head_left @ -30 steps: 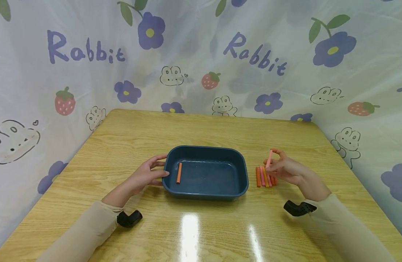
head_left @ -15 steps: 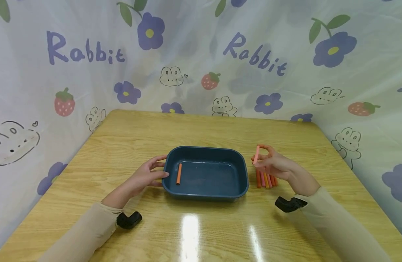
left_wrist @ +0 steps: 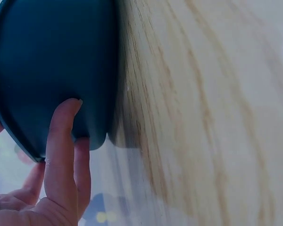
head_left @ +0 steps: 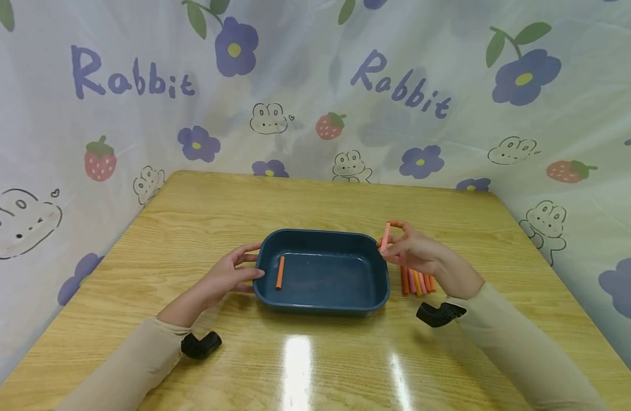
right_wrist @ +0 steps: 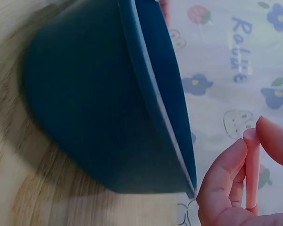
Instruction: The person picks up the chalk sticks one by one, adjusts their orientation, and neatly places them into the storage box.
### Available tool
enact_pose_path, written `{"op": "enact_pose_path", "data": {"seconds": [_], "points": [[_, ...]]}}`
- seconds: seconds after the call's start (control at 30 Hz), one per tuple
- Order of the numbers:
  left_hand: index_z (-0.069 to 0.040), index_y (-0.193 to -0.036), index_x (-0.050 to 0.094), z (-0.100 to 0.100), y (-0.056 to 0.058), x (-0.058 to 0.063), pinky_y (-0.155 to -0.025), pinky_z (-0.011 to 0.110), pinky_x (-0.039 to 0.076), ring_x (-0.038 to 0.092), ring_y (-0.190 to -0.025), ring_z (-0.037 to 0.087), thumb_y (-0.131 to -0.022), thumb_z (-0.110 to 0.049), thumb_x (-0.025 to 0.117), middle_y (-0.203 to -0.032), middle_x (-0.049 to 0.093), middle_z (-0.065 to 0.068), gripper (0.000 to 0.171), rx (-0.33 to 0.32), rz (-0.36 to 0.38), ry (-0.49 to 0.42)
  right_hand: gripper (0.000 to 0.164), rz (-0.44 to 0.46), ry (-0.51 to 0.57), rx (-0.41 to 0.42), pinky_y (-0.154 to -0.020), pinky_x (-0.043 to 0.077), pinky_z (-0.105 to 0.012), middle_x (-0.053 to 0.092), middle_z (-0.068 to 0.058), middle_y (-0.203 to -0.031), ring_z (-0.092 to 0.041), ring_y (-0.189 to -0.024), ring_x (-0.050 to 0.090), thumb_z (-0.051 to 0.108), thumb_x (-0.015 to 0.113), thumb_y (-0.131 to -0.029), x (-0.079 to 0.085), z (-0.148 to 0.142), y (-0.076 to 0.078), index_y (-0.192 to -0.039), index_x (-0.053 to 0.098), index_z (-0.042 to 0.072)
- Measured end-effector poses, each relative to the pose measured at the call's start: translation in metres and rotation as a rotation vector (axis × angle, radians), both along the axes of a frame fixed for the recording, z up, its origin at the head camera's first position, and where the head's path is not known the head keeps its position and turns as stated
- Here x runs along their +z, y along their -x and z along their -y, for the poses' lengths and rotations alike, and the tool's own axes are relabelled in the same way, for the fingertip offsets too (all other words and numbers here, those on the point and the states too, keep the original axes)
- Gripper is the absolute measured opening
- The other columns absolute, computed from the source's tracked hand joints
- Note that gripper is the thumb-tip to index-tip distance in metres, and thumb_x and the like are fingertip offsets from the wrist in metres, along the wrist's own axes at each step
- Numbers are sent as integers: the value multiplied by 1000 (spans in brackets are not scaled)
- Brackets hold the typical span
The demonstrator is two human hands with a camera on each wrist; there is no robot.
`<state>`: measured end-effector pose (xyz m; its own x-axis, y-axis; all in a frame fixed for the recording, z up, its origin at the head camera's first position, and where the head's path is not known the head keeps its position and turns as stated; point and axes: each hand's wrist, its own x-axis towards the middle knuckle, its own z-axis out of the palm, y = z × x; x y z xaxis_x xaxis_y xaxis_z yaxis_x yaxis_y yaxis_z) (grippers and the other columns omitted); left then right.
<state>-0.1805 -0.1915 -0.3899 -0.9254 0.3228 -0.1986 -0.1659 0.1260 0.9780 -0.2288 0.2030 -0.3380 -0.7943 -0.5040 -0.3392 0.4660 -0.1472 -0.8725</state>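
A dark blue rectangular tray [head_left: 322, 309] stands on the table. Its left end is held by my left hand [head_left: 234, 271], thumb over the rim and fingers against the outer wall [left_wrist: 61, 52]. One orange chalk stick [head_left: 280, 273] lies inside near that end. Between thumb and fingertips, my right hand [head_left: 413, 249] pinches a pink chalk stick [right_wrist: 252, 172], tilted nearly upright, beside the tray's upper right corner. Just below that hand, several chalk sticks [head_left: 417, 282] in orange, pink and yellow lie side by side; their far ends are hidden.
The wooden table [head_left: 315, 365] reaches back to a white curtain [head_left: 305, 63] printed with rabbits, flowers and strawberries. A black wrist-worn piece [head_left: 441, 314] juts out below the right wrist, another piece [head_left: 201, 345] below the left.
My right hand has moved left from above the row of chalk sticks to the tray's right rim, carrying the pink chalk stick. The left hand stays on the tray.
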Motion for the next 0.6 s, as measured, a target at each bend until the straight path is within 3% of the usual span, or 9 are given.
{"op": "enact_pose_path", "data": {"seconds": [0.23, 0.6], "points": [[-6, -146, 24, 0, -1, 0, -74, 44, 54, 62, -95, 28, -86, -7, 62, -137, 32, 28, 71, 2, 2, 4, 82, -46, -53, 62, -79, 51, -28, 50, -16, -109, -21, -91, 57, -16, 50, -85, 6, 15, 2, -142, 1, 17], [-5, -146, 24, 0, -1, 1, -74, 44, 54, 62, -94, 29, -86, -7, 62, -137, 32, 28, 71, -3, -1, -5, 80, -1, -90, 62, -77, 51, -29, 54, -13, -98, -21, -83, 57, -17, 48, -84, 10, 42, 7, -140, 4, 20]]}}
